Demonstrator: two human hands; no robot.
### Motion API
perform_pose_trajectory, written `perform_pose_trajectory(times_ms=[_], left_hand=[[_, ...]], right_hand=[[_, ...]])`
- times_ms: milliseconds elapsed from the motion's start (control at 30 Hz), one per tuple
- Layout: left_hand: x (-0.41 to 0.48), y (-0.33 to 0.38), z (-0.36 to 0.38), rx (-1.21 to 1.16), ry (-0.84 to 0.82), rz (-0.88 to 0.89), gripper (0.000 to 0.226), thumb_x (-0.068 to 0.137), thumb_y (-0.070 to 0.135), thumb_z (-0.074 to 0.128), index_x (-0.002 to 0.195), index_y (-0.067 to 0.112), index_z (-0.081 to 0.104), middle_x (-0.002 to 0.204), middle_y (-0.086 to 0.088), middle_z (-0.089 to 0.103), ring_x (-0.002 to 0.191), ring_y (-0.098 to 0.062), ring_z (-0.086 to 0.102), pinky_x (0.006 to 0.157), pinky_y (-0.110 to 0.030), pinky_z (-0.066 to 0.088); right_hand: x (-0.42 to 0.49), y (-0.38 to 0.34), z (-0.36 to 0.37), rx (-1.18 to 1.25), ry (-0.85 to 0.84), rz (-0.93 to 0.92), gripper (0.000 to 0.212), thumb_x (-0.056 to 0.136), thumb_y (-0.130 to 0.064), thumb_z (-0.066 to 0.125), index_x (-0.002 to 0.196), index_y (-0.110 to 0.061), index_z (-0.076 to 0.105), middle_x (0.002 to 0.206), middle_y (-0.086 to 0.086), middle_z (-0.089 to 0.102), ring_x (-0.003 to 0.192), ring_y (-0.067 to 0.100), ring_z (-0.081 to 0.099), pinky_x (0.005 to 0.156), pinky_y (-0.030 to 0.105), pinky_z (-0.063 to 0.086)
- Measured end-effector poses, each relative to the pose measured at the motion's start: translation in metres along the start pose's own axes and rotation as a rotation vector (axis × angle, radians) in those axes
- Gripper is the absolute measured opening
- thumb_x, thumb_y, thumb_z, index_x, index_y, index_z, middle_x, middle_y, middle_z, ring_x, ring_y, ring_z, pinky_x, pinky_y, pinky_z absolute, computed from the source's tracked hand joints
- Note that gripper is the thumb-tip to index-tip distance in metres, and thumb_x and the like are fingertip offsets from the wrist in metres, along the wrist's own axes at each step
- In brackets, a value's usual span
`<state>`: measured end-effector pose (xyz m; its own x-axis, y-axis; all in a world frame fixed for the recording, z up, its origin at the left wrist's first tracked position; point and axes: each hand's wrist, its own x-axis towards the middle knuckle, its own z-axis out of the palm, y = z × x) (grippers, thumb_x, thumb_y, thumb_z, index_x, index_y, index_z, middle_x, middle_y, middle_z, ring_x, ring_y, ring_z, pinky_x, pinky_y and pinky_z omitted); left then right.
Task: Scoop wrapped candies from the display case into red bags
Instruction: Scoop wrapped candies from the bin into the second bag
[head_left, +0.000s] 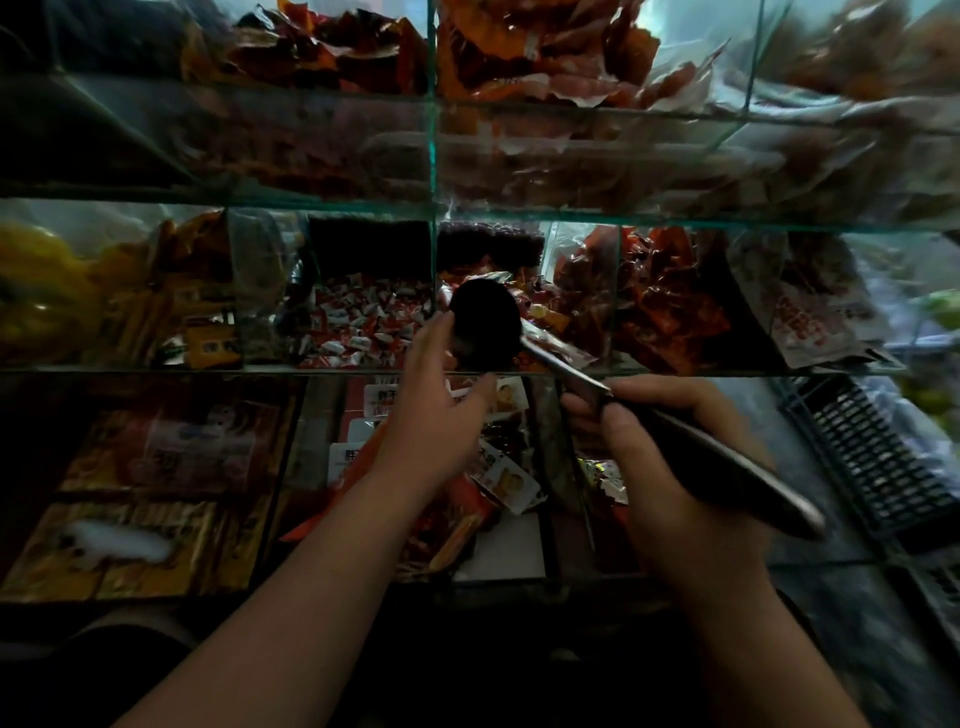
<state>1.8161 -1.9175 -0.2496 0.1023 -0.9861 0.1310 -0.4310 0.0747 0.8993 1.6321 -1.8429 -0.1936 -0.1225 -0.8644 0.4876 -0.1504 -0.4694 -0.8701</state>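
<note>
Item 1. Display case (432, 130): glass, in stacked rows split by upright glass dividers. The light is dim and the upper rows are blurred.

Item 2. Wrapped candies (363, 325): red-and-white pieces heaped in a middle-row compartment just left of the central divider, behind the row's front glass edge.

Item 3. Scoop (485, 319): a dark round bowl on a long metal handle. The bowl hangs over the middle-row compartment just right of the central divider, beside the candy compartment. The handle slopes down toward the case's lower right edge.

Item 4. Right hand (670, 467): fingers and thumb curled round the scoop's handle at about mid-length, with the handle's end jutting out past the hand.

Item 5. Left hand (441, 410): fingers straight and loosely spread, holding nothing. The forefinger tip lies at the left side of the bowl; whether it touches cannot be told.

Item 6. Yellow packets (47, 291): at the left end of the middle row.

Item 7. Red packets (670, 306): in the middle row, right of the scoop.

Item 8. Orange-brown packets (524, 57): in the top row.

Item 9. White-labelled packets (506, 480): in the bottom row, between the two hands.

Item 10. Black grid basket (878, 462): at the lower right edge.
</note>
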Motion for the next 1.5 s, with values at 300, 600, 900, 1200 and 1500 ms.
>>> perform_pose_trajectory(times_ms=[300, 600, 900, 1200, 1500], left_hand=[[-0.071, -0.031, -0.048, 0.217, 0.06, -0.019, 0.064, 0.096, 0.036, 0.068, 0.151, 0.038, 0.035, 0.156, 0.022, 0.029, 0.134, 0.011, 0.024, 0.105, -0.014, 0.023], [-0.101, -0.089, -0.094, 0.527, -0.043, -0.223, 0.032, 0.088, 0.005, 0.066, 0.108, 0.027, 0.078, 0.1, 0.016, 0.067, 0.099, -0.019, 0.067, 0.069, -0.006, 0.039], [-0.101, -0.082, -0.094, 0.429, 0.12, -0.166, 0.046, 0.09, -0.005, 0.058, 0.129, 0.017, 0.071, 0.118, -0.001, 0.074, 0.106, -0.016, 0.068, 0.085, 0.001, 0.034], [-0.105, -0.082, -0.093, 0.349, 0.108, -0.143, 0.048, 0.094, -0.007, 0.055, 0.133, 0.019, 0.068, 0.118, 0.011, 0.068, 0.106, 0.008, 0.055, 0.088, 0.007, 0.031], [-0.107, -0.087, -0.095, 0.346, 0.114, -0.156, 0.046, 0.098, -0.003, 0.053, 0.136, 0.019, 0.065, 0.128, 0.005, 0.067, 0.113, -0.003, 0.061, 0.095, -0.013, 0.048]], right_hand=[[-0.029, -0.031, 0.001, 0.273, -0.001, 0.425, 0.015, 0.09, 0.003, 0.06, 0.08, -0.006, 0.067, 0.083, 0.022, 0.076, 0.079, 0.039, 0.078, 0.069, 0.039, 0.065], [-0.035, 0.01, 0.04, -0.387, -0.569, 0.334, 0.013, 0.09, -0.018, 0.072, 0.087, -0.029, 0.066, 0.086, -0.007, 0.069, 0.079, 0.009, 0.067, 0.068, 0.026, 0.055], [-0.073, 0.08, 0.109, -0.521, -0.685, 0.208, 0.01, 0.089, -0.005, 0.073, 0.096, -0.012, 0.072, 0.096, 0.0, 0.07, 0.091, 0.012, 0.065, 0.082, 0.022, 0.051], [-0.067, 0.08, 0.114, -0.296, -0.42, 0.679, 0.029, 0.088, -0.008, 0.075, 0.069, -0.03, 0.075, 0.082, -0.019, 0.073, 0.077, -0.004, 0.068, 0.064, 0.007, 0.049], [-0.068, 0.07, 0.085, 0.119, 0.08, 1.006, 0.009, 0.096, -0.007, 0.067, 0.09, -0.005, 0.074, 0.077, 0.018, 0.078, 0.075, 0.033, 0.079, 0.059, 0.028, 0.062]])
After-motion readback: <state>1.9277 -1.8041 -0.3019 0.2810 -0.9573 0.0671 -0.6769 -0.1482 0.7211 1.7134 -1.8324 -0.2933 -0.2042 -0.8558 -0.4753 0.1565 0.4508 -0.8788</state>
